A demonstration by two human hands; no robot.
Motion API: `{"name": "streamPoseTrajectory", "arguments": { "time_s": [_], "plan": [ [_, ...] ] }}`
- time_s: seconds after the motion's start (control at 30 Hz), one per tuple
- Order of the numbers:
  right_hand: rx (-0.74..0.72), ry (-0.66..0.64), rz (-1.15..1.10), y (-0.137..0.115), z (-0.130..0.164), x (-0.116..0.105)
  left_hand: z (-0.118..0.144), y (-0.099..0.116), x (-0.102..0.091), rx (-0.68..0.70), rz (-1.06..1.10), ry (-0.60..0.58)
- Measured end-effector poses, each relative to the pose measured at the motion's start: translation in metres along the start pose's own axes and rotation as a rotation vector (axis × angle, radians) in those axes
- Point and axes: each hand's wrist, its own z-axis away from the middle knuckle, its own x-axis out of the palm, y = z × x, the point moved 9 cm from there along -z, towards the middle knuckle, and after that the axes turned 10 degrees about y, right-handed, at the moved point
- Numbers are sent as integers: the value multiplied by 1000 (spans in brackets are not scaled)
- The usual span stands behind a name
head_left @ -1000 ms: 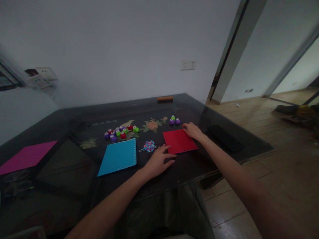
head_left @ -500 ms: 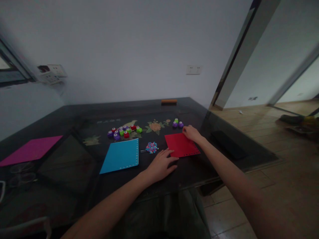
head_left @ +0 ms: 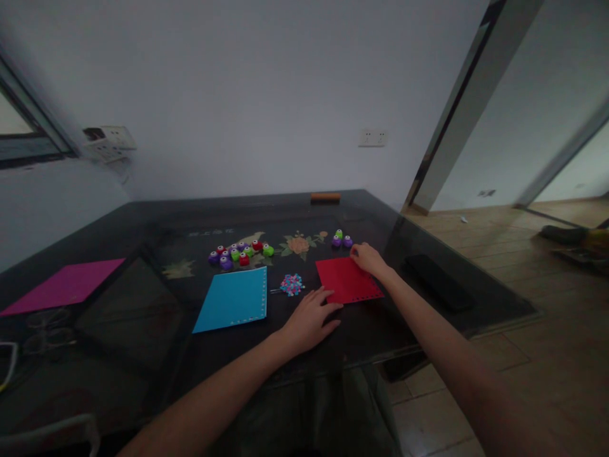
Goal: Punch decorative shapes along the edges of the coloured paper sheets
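On red sheet, both hands flat: left, right

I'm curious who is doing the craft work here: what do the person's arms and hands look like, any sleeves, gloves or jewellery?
Both forearms are bare, with no sleeves in view. The left hand and right hand wear no gloves; no watch, ring or bracelet shows in the dim light.

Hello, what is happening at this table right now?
A person sits at a dark glass-topped table with both hands on a red paper sheet. The left hand rests flat at its near left corner, and the right hand touches its far right corner. Beside it lie a small heap of paper bits, a blue sheet and a cluster of small colourful punches. A pink sheet lies far left.
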Motion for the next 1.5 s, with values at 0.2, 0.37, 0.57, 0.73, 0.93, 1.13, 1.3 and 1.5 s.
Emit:
{"name": "streamPoseTrajectory", "arguments": {
  "time_s": [0.2, 0.37, 0.57, 0.73, 0.93, 1.13, 1.3, 1.5],
  "plan": [
    [28, 24, -16, 3, 5, -5, -1, 1, -3, -10, 14, 3],
    [48, 115, -70, 5, 14, -19, -1, 2, -7, -9, 28, 36],
    [40, 188, -114, 3, 19, -29, -2, 4, -8, -10, 19, 43],
    [14, 271, -143, 2, 18, -41, -4, 6, -17, -27, 20, 62],
    [-51, 356, -255, -12, 18, -65, -11, -4, -81, -21, 88, 169],
    [-199, 339, -430, -75, 25, -73, 26, -123, -160, -259, -70, 387],
    [-312, 227, -469, -158, 24, -64, 84, -227, -189, -567, -252, 514],
    [-420, 140, -434, -237, 23, -38, 91, -245, -182, -575, -201, 439]
  ]
}}
